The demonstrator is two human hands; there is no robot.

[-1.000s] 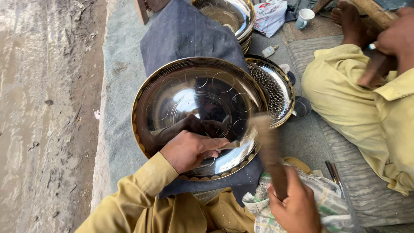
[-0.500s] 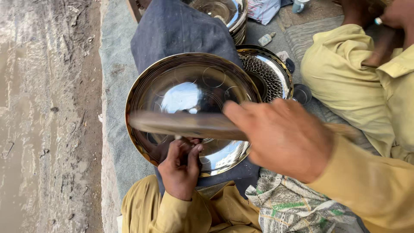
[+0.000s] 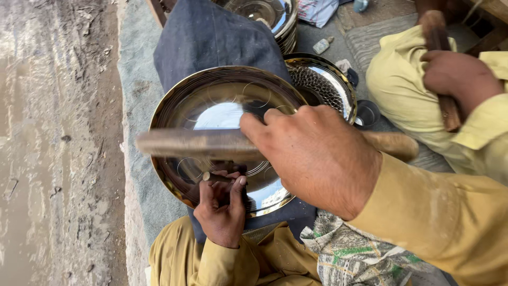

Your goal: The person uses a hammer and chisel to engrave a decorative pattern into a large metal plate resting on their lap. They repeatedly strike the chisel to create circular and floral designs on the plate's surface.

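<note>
Head view: right hand (image 3: 317, 159) gripping wooden mallet (image 3: 196, 144) — above bowl (image 3: 222, 100) rim.

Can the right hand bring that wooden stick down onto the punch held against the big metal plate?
Probably yes: the right hand holds the stick directly above the punch, with nothing between them.

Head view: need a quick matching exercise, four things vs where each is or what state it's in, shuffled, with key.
Things:
1. wooden stick
2. small punch
3. patterned bowl
4. large shiny dish

States:
A. pinched in the left hand, tip on the metal
B. rests on dark blue cloth over the lap
C. gripped in the right hand, held level above the dish
D. sits just behind the dish, its inside densely dotted

Pairs: 1-C, 2-A, 3-D, 4-B
</note>
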